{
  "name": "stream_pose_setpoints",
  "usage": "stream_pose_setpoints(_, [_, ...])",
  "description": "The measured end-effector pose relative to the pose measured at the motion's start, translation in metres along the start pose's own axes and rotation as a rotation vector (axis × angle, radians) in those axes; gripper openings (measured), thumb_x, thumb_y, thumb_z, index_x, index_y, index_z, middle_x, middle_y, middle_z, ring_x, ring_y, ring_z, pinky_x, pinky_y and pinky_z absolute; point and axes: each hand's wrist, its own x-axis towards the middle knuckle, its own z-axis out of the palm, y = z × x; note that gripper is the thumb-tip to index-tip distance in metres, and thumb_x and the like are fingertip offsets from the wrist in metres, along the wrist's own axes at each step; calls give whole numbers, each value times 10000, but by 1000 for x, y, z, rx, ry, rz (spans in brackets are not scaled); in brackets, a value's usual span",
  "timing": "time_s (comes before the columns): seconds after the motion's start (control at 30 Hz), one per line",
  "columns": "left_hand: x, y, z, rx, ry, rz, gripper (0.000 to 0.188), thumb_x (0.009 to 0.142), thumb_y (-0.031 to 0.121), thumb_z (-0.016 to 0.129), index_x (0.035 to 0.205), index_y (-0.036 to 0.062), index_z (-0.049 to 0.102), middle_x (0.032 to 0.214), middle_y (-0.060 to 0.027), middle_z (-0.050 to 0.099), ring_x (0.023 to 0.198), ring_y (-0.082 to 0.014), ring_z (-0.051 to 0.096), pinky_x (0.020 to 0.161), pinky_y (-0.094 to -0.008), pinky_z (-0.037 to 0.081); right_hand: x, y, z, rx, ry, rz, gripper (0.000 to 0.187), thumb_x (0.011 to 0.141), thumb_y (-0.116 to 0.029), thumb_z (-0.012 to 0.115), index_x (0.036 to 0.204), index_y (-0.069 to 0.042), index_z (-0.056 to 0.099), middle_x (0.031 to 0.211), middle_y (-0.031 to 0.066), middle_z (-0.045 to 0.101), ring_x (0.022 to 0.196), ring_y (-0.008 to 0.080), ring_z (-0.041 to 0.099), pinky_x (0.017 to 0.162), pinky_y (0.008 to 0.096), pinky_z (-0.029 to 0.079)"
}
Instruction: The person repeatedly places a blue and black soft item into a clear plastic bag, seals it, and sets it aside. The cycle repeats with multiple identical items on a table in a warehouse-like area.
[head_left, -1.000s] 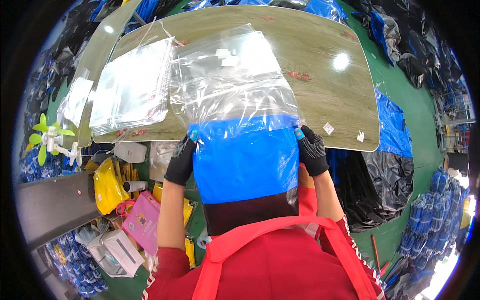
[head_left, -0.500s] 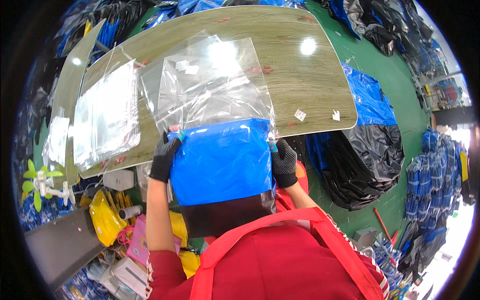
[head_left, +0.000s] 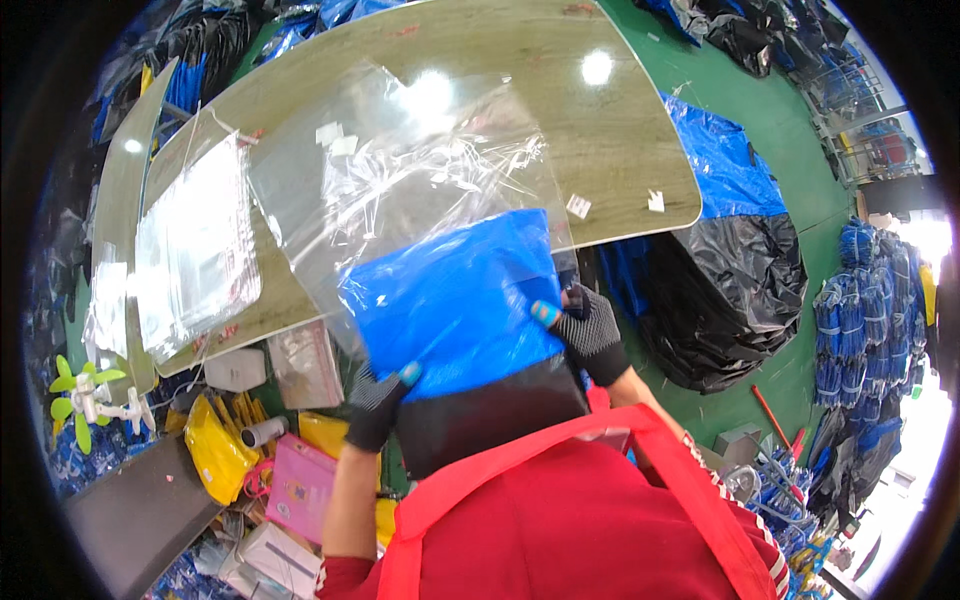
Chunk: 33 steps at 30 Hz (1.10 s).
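Note:
A folded blue-and-black sheet (head_left: 450,310) lies in front of me, its blue half far and its black half close to my apron. Its far end appears to be inside a large clear plastic bag (head_left: 420,190) spread over the table. My left hand (head_left: 378,405), in a dark dotted glove with bare fingertips, pinches the sheet's left edge near the blue-black border. My right hand (head_left: 592,330), gloved alike, grips its right edge with the thumb on top. The fingers beneath are hidden.
The wood-grain table (head_left: 620,150) carries a stack of clear bags (head_left: 200,230) at left and small white paper scraps (head_left: 578,206). A blue-and-black pile (head_left: 730,290) stands right of it. A green fan (head_left: 85,400), yellow packages (head_left: 215,450) and a pink folder (head_left: 300,490) are at lower left.
My left hand has moved down the sheet's left edge, toward me. My right hand has shifted slightly right. The sheet has tilted, and the clear bag reaches farther over its blue part.

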Motion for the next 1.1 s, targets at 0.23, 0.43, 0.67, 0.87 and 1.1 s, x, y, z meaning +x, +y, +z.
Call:
stream_pose_setpoints(0.23, [30,7,-38,-26,-40,132,471,896,340,631,1221,19,519,1129,-89,597,1003,-155,565,855,-307,470,36,10,-43,236,-328,244,423,945,-384,553,1121,-5,616,844,84,642,750,102,587,691,256,488])
stream_pose_setpoints(0.43, [73,47,-12,110,173,310,355,904,235,624,1182,20,577,1045,-64,627,927,-106,564,811,-285,483,43,-37,-20,138,-252,40,513,918,-497,540,882,0,663,678,66,580,594,109,510,553,298,423])
stream_pose_setpoints(0.67, [-6,5,22,-276,-21,230,671,806,307,740,1348,40,450,1230,-104,575,1075,-207,568,946,-355,452,-24,-21,-36,440,-375,82,695,785,-300,773,1335,-13,458,1185,137,607,1059,219,593,936,358,478])
stream_pose_setpoints(0.87, [68,17,-14,-131,-8,140,515,866,315,673,1265,31,515,1137,-83,612,967,-181,593,868,-312,483,0,-13,-37,522,-551,122,732,791,-293,767,1366,-9,414,1238,130,572,1077,214,582,951,357,461])
stream_pose_setpoints(1.1, [4,-4,24,-15,-116,20,790,753,353,767,1379,42,399,1286,-106,531,1139,-224,524,967,-384,433,-67,12,-36,197,-390,-104,1047,682,-410,832,1444,-17,230,1362,188,455,1283,285,430,1073,410,346])
